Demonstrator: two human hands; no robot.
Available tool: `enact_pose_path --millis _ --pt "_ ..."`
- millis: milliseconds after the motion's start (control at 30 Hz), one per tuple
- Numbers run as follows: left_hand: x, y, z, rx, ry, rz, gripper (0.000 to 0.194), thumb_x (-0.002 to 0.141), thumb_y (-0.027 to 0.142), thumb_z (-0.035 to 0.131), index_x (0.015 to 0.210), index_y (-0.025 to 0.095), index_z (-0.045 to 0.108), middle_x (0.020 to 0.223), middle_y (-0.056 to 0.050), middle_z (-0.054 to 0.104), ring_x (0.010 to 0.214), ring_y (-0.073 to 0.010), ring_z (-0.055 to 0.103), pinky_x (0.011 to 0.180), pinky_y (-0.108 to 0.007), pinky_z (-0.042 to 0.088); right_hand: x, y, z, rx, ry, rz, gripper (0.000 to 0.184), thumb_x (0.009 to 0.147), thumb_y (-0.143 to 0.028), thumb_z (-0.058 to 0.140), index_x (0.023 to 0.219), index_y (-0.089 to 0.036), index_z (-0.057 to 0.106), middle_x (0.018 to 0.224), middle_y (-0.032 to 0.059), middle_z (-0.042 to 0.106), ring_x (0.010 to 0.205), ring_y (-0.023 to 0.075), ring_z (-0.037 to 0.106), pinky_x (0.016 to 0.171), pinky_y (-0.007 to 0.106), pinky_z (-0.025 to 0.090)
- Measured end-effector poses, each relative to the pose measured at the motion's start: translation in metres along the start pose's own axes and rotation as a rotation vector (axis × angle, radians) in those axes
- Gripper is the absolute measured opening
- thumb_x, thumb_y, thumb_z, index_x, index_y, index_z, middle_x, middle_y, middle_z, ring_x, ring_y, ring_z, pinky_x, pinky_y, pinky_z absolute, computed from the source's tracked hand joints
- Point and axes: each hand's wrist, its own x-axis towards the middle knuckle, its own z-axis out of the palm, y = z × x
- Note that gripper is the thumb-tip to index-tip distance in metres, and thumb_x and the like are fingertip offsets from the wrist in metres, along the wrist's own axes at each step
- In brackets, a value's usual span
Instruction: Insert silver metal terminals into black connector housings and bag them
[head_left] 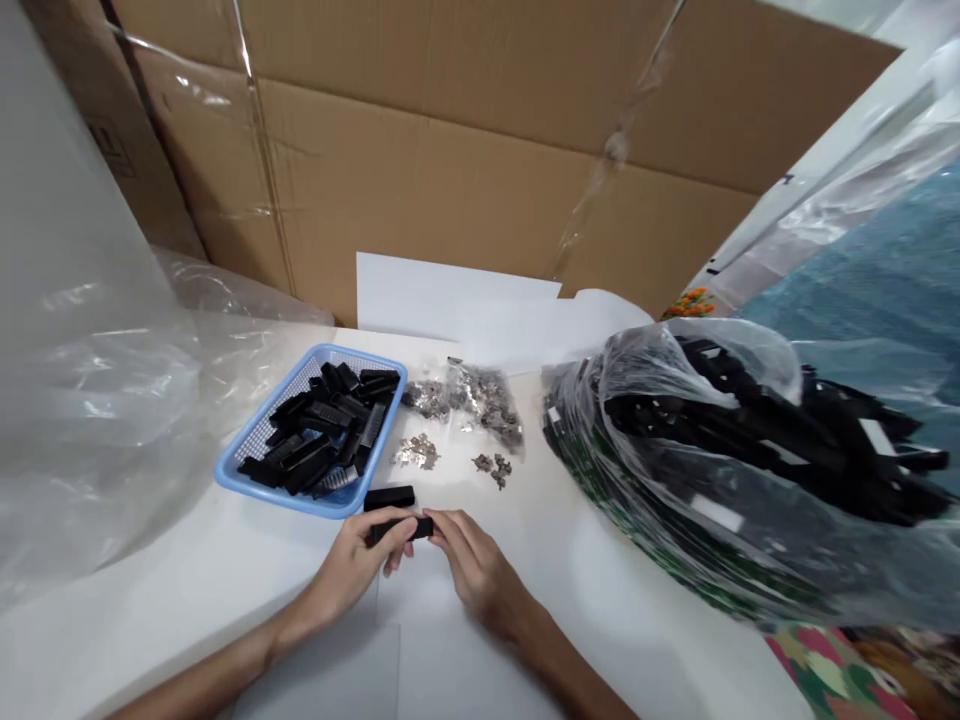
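Note:
My left hand (367,555) grips a small black oblong plastic block (421,527), thumb on top and fingers beneath. At the block's right end are the pinched fingertips of my right hand (474,565); whether they hold a tiny part there is hidden. Just beyond the left hand lies a second black block (390,497) on the white table. Ahead are a loose pile of shiny small metal pieces (418,452) and a smaller, darker cluster of metal pieces (493,467).
A blue basket (227,470) of similar black pieces stands to the left. Behind the metal piles lie clear bags of metal pieces (484,400). A large clear bag of long black parts (720,470) fills the right side. Cardboard (450,200) rises at the back.

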Motion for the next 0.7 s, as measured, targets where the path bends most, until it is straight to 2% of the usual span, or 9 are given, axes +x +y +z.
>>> enact_pose_path --millis 67,200,300,400,500,533,600,667,700 --pt "0.000 0.006 -0.001 -0.007 -0.033 -0.008 0.049 0.095 0.060 0.062 0.085 0.015 0.077 0.061 -0.001 0.062 0.052 -0.0109 0.046 0.052 -0.024 0.043 0.004 0.000 -0.013 -0.013 -0.057 -0.035 0.045 0.107 -0.009 0.037 0.150 -0.019 0.047 0.107 0.0130 0.072 0.095 0.0240 0.074 0.080 0.034 0.065" --pt "-0.003 0.016 0.001 -0.022 -0.155 -0.049 0.052 0.094 0.061 0.063 0.082 0.012 0.078 0.060 -0.003 0.064 0.047 -0.0091 0.044 0.048 -0.023 0.038 0.007 -0.010 -0.046 0.016 -0.207 -0.018 0.029 0.109 -0.019 0.043 0.131 -0.021 0.062 0.092 0.0075 0.072 0.081 0.0215 0.073 0.071 0.032 0.064" --pt "-0.008 0.020 0.009 -0.102 -0.252 -0.112 0.052 0.092 0.063 0.065 0.091 0.012 0.078 0.067 -0.006 0.069 0.046 -0.0091 0.048 0.045 -0.022 0.038 -0.001 -0.024 -0.057 0.084 -0.195 0.047 0.031 0.108 -0.029 0.052 0.138 -0.024 0.058 0.101 0.0081 0.074 0.087 0.0221 0.074 0.075 0.032 0.065" --pt "-0.011 0.020 0.015 -0.049 -0.245 -0.038 0.051 0.096 0.062 0.061 0.115 0.016 0.072 0.081 -0.008 0.074 0.057 -0.0150 0.063 0.052 -0.026 0.051 -0.011 -0.036 -0.053 0.071 -0.014 0.102 0.041 0.107 -0.029 0.055 0.147 -0.026 0.051 0.113 0.0098 0.075 0.097 0.0230 0.076 0.080 0.033 0.066" --pt "-0.004 0.017 0.007 0.355 -0.113 0.265 0.057 0.093 0.054 0.071 0.141 0.026 0.059 0.106 -0.008 0.077 0.094 -0.0242 0.075 0.085 -0.037 0.062 -0.013 -0.039 -0.067 -0.180 0.238 0.062 0.037 0.104 -0.020 0.058 0.140 -0.026 0.057 0.106 0.0086 0.077 0.093 0.0241 0.077 0.079 0.035 0.065" --pt "0.001 0.014 0.002 0.502 -0.063 0.385 0.061 0.093 0.052 0.072 0.146 0.027 0.055 0.120 -0.011 0.075 0.108 -0.0274 0.074 0.095 -0.042 0.061 -0.012 -0.038 -0.082 -0.303 0.316 0.053 0.037 0.101 -0.017 0.061 0.137 -0.025 0.060 0.104 0.0086 0.078 0.091 0.0249 0.076 0.079 0.036 0.064" --pt "0.013 0.005 -0.007 0.762 0.016 0.608 0.057 0.099 0.049 0.064 0.149 0.025 0.052 0.140 -0.016 0.066 0.127 -0.0329 0.067 0.104 -0.048 0.058 -0.005 -0.032 -0.125 -0.594 0.490 0.081 0.033 0.096 -0.015 0.068 0.128 -0.023 0.066 0.100 0.0092 0.078 0.084 0.0254 0.075 0.078 0.038 0.062" --pt "0.023 -0.006 -0.013 0.965 0.119 0.721 0.047 0.107 0.042 0.050 0.147 0.020 0.053 0.145 -0.019 0.063 0.134 -0.0354 0.063 0.107 -0.051 0.056 0.005 -0.020 -0.179 -0.926 0.732 0.101 0.024 0.090 -0.022 0.079 0.113 -0.019 0.074 0.088 0.0093 0.076 0.073 0.0258 0.071 0.073 0.040 0.058" --pt "0.027 -0.012 -0.014 1.030 0.157 0.739 0.045 0.108 0.039 0.046 0.145 0.017 0.055 0.145 -0.021 0.063 0.135 -0.0368 0.062 0.107 -0.053 0.056 0.009 -0.012 -0.206 -1.032 0.815 0.187 0.024 0.091 -0.029 0.077 0.111 -0.015 0.075 0.086 0.0118 0.075 0.076 0.0288 0.071 0.077 0.044 0.056"
